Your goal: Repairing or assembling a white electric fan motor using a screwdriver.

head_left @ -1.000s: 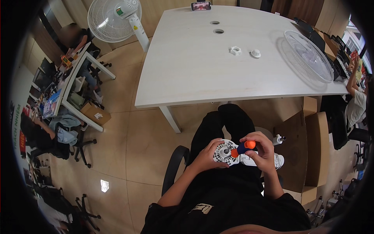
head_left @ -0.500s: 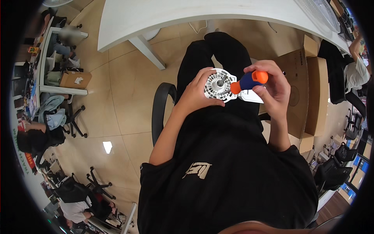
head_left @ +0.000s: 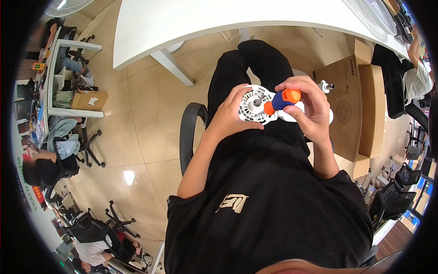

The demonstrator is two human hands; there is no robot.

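Currently the right hand (head_left: pixel 310 107) has its grip closed around a screwdriver (head_left: pixel 282 100) with a blue-and-orange handle, fingers wrapped on the handle, orange cap outward. Its shaft runs left from the grip toward the hub of a round white slotted fan part (head_left: pixel 256 106); the tip itself is too small to make out. The left hand (head_left: pixel 232 116) grips that part from its left rim, thumb below, holding it over the lap just beside the right hand.

Judgement: to do the driving well, keep the shaft in line with the hub, hold the part steady with the left hand, and turn from the wrist without tilting.

Right of the grip, an open brown cardboard box (head_left: pixel 351 96) stands on the floor; a white piece with a short metal stub (head_left: pixel 326 86) shows at its near edge, the rest of its contents hidden. Above the grip, a white counter (head_left: pixel 182 23) spans the view. Far left, a smaller cardboard box (head_left: pixel 89 99) sits under a cluttered desk; its contents cannot be seen.
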